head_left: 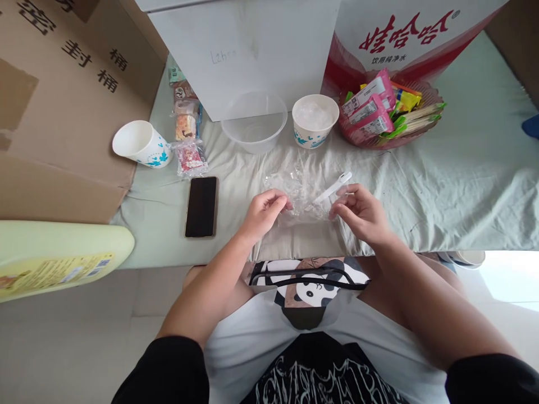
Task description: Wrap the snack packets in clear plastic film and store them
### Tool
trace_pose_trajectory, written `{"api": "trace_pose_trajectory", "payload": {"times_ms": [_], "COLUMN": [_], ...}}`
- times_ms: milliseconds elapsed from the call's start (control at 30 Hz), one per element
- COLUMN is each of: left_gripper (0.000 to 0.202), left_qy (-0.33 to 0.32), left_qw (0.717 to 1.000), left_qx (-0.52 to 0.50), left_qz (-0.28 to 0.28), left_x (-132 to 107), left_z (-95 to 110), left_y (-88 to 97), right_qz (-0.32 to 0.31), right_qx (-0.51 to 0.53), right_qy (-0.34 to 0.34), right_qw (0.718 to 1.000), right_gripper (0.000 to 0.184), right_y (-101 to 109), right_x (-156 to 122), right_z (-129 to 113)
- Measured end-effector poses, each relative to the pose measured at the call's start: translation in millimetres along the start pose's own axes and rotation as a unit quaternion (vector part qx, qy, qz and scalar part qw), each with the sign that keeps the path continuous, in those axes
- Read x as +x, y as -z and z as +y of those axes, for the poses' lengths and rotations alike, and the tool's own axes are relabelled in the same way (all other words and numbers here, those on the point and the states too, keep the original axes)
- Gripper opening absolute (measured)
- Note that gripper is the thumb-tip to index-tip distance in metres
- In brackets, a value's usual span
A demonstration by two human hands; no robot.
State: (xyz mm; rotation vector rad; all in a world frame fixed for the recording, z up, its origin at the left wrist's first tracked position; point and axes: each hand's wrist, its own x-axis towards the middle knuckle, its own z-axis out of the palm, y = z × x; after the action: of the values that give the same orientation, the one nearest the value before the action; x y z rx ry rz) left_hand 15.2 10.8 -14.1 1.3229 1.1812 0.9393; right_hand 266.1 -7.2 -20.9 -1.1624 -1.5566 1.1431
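A crinkled clear plastic bag [295,193] lies on the cloth between my hands. My left hand [266,212] is closed, thumb and fingers pinching the bag's left side. At its right edge, my right hand [362,214] also has thumb and fingers pinched on the thin film. A slim white plastic stick [332,188] slants across the bag, its upper end pointing away to the right; its lower end is hard to make out through the film. Beyond the bag stand a clear plastic bowl [257,132] and a patterned paper cup [315,132] with translucent plastic inside.
A phone [201,207] lies to the left, near wrapped snacks [187,132] and a tipped paper cup [141,145]. At right back, a pink glass bowl [389,140] holds packets. Boxes [252,50] line the back. A pale yellow bottle [63,252] juts in at left.
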Motion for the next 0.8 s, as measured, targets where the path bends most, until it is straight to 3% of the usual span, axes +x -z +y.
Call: {"api": "trace_pose_trajectory", "payload": {"times_ms": [267, 467, 567, 700, 800], "left_gripper": [0.018, 0.01, 0.014, 0.014, 0.012], "left_qy": [0.008, 0.004, 0.008, 0.008, 0.015], "left_qw": [0.983, 0.948, 0.95, 0.978, 0.984], "left_qx": [0.166, 0.301, 0.289, 0.169, 0.107], "left_qz": [0.074, 0.107, 0.115, 0.12, 0.14], "left_x": [6.6, 6.3, 4.6, 4.4, 6.4], "left_z": [-3.7, -4.1, -2.2, -0.9, -1.9], "left_y": [0.6, 2.2, 1.6, 1.8, 3.7], "right_qz": [0.073, 0.105, 0.104, 0.105, 0.079], "right_qx": [-0.061, -0.126, -0.133, -0.119, -0.115], "right_qy": [-0.106, -0.054, -0.052, -0.04, -0.008], "right_qw": [0.99, 0.985, 0.984, 0.986, 0.99], "right_gripper": [0.04, 0.051, 0.047, 0.043, 0.045], "right_y": [-7.6, -6.8, -7.4, -9.2, -12.7], "right_x": [6.2, 5.9, 7.8, 10.2, 11.1], "right_z": [-2.0, 7.3, 10.1, 12.6, 12.9]}}
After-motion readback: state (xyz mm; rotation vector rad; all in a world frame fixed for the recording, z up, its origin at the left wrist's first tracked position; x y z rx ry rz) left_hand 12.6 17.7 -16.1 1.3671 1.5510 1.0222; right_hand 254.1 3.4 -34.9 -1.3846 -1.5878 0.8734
